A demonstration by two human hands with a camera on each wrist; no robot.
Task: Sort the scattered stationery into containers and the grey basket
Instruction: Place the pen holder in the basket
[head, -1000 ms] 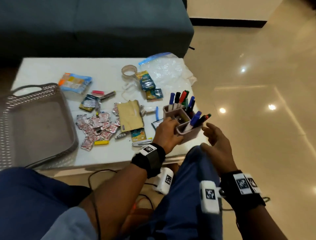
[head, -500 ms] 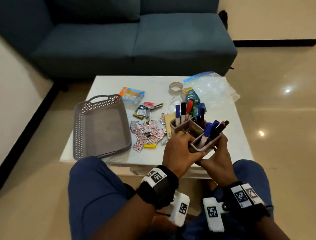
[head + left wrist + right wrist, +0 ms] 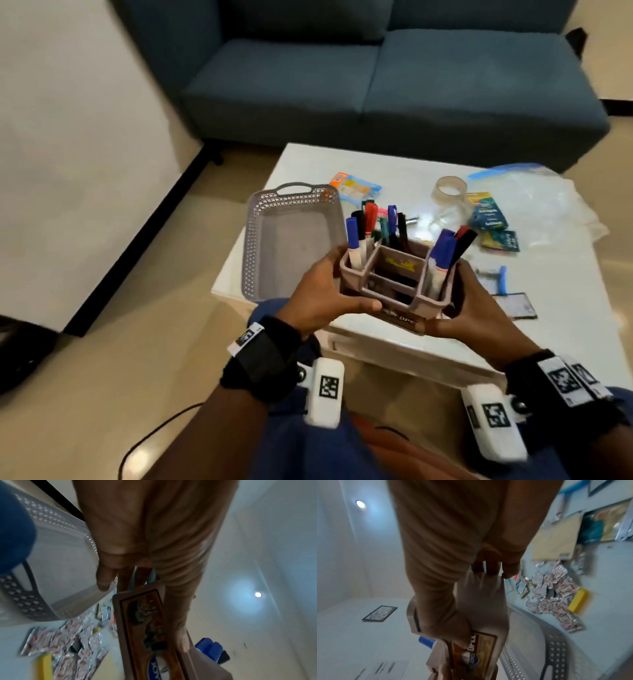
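Both hands hold the pen organiser (image 3: 397, 277) up off the table: the left hand (image 3: 318, 294) wraps its left wall with the thumb along the near face, and the right hand (image 3: 479, 305) curls round its right side, thumb on the printed label. The organiser is a brownish-grey plastic caddy split into several compartments, with blue, black and red markers (image 3: 368, 226) standing upright in its left, far and right cells. It hangs over the near edge of the white table (image 3: 565, 308), just right of the grey basket (image 3: 270, 253).
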